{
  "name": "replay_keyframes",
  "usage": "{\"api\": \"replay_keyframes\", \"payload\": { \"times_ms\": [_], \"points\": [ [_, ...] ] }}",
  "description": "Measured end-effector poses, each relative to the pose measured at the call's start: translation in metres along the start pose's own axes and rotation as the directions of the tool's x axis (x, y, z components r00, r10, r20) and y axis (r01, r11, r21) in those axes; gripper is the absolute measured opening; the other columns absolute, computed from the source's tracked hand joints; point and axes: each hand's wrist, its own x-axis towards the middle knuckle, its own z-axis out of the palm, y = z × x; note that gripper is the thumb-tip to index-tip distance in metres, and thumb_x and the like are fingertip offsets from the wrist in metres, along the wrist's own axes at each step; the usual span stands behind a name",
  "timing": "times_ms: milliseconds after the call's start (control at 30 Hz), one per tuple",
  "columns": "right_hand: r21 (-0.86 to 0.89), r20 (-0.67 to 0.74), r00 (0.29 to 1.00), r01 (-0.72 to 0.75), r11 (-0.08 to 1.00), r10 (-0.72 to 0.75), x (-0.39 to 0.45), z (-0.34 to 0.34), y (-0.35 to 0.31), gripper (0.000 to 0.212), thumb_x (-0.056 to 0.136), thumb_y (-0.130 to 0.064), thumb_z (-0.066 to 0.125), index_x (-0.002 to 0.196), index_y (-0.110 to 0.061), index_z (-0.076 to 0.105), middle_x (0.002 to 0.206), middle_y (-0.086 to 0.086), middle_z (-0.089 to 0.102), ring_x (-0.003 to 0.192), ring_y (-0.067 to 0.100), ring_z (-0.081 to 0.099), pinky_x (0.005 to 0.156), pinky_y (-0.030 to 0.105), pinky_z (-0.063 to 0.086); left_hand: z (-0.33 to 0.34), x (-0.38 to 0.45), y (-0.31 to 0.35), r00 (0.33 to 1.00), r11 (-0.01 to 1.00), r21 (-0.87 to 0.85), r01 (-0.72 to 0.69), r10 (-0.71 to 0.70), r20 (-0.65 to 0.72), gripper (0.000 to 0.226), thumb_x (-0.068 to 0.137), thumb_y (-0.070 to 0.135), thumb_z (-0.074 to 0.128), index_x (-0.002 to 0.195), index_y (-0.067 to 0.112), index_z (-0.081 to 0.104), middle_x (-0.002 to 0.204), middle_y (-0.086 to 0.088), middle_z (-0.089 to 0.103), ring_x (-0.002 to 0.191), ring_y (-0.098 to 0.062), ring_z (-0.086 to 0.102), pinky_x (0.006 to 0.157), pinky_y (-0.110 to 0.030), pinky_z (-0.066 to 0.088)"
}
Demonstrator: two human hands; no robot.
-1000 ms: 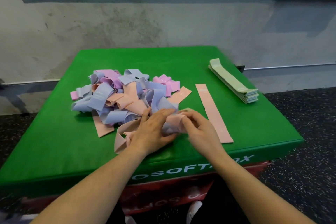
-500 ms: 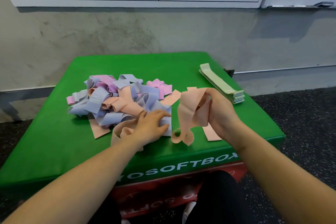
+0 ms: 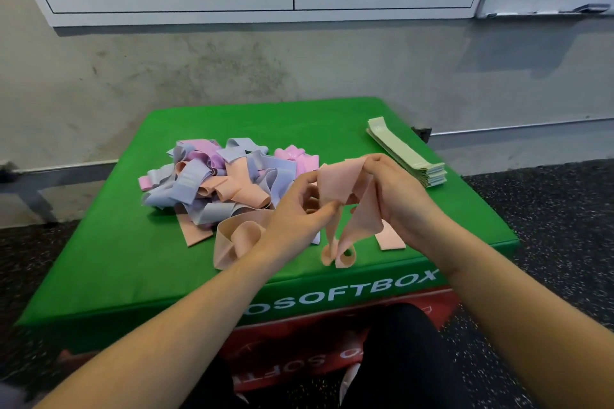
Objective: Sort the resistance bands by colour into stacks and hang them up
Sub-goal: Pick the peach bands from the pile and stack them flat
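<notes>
Holding a peach band [image 3: 345, 189] at centre, your right hand [image 3: 398, 202] grips its top; your left hand [image 3: 299, 209] pinches it; mixed pile [image 3: 219, 183] at nine o'clock; green stack [image 3: 408, 153] at two.

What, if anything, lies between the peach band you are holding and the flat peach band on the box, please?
Nothing visible does. Both hands, left and right, hold the peach band up above the green box. The flat peach band lies just behind it, partly hidden by the right hand, with nothing on its visible end.
</notes>
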Motion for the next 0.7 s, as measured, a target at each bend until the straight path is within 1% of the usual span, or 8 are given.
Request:
{"api": "replay_keyframes", "payload": {
  "times_ms": [100,200,333,467,500,567,633,700],
  "points": [
    [-0.117,0.015,0.996,0.085,0.99,-0.084,-0.013,-0.001,-0.004,0.016,0.105,-0.02,0.044,0.095,-0.016,0.056,0.07,-0.002,0.06,0.056,0.009,0.054,0.055,0.023,0.045,-0.009,-0.011,0.003,0.998,0.998,-0.004,0.064,-0.064,0.018,0.04,0.093,0.011,0.067,0.114,0.042,0.053,0.094,-0.016,0.067,0.08,-0.014,0.059,0.073,-0.026,0.049],
    [-0.25,0.04,0.986,0.165,0.954,-0.16,-0.022,-0.005,-0.005,0.016,0.105,-0.02,0.044,0.106,-0.01,0.057,0.07,-0.002,0.061,0.052,0.001,0.049,0.056,0.02,0.038,-0.018,-0.022,0.009,0.993,0.995,-0.022,0.099,-0.098,0.06,0.017,0.096,0.014,0.064,0.101,0.031,0.065,0.094,-0.005,0.068,0.081,-0.014,0.062,0.069,-0.023,0.05],
    [-0.43,0.097,0.963,0.269,0.862,-0.252,-0.036,-0.013,-0.002,0.015,0.104,-0.023,0.047,0.109,-0.017,0.06,0.074,-0.001,0.062,0.065,0.014,0.046,0.064,0.032,0.038,-0.027,-0.033,0.015,0.994,0.993,-0.056,0.107,-0.107,0.001,0.008,0.083,0.034,0.065,0.085,0.038,0.072,0.091,0.0,0.065,0.082,-0.016,0.057,0.071,-0.034,0.044],
    [-0.491,0.195,0.964,0.256,0.833,-0.181,-0.055,-0.02,-0.001,0.017,0.097,-0.03,0.056,0.111,-0.027,0.065,0.092,0.007,0.068,0.072,0.012,0.052,0.063,0.017,0.039,-0.03,-0.044,0.025,0.997,0.998,-0.033,0.053,-0.054,-0.049,0.011,0.085,0.031,0.065,0.083,0.039,0.073,0.088,0.008,0.068,0.084,-0.009,0.058,0.08,-0.03,0.043],
    [-0.513,0.235,0.958,0.263,0.817,-0.161,-0.06,-0.022,-0.001,0.024,0.092,-0.035,0.054,0.112,-0.03,0.066,0.096,0.003,0.068,0.076,0.008,0.055,0.066,0.014,0.039,-0.03,-0.048,0.028,0.998,0.998,-0.026,0.05,-0.051,-0.045,0.018,0.09,0.026,0.065,0.082,0.039,0.073,0.086,0.006,0.068,0.083,-0.01,0.058,0.08,-0.03,0.044],
    [-0.541,0.312,0.945,0.264,0.799,-0.101,-0.069,-0.024,-0.002,0.038,0.085,-0.04,0.047,0.117,-0.034,0.066,0.108,-0.014,0.067,0.091,-0.008,0.058,0.074,0.006,0.039,-0.028,-0.053,0.033,0.995,0.996,-0.029,0.085,-0.087,-0.056,0.034,0.097,0.014,0.061,0.08,0.041,0.071,0.085,-0.003,0.072,0.082,-0.016,0.063,0.081,-0.042,0.05],
    [-0.544,0.346,0.934,0.273,0.794,-0.085,-0.076,-0.024,0.001,0.033,0.095,-0.039,0.048,0.123,-0.032,0.065,0.116,-0.023,0.062,0.102,-0.018,0.052,0.079,0.001,0.035,-0.027,-0.058,0.039,0.991,0.994,-0.027,0.106,-0.108,-0.073,0.037,0.098,0.013,0.059,0.079,0.043,0.069,0.087,-0.011,0.074,0.08,-0.023,0.068,0.084,-0.052,0.055],
    [-0.559,0.325,0.93,0.334,0.759,-0.17,-0.08,-0.022,0.009,0.022,0.1,-0.028,0.057,0.121,-0.028,0.063,0.113,-0.018,0.062,0.103,-0.012,0.054,0.084,0.007,0.037,-0.027,-0.061,0.042,0.994,0.996,0.04,0.076,-0.073,-0.081,0.028,0.097,0.018,0.061,0.083,0.041,0.069,0.089,-0.02,0.071,0.078,-0.026,0.066,0.082,-0.058,0.054]
  ]
}}
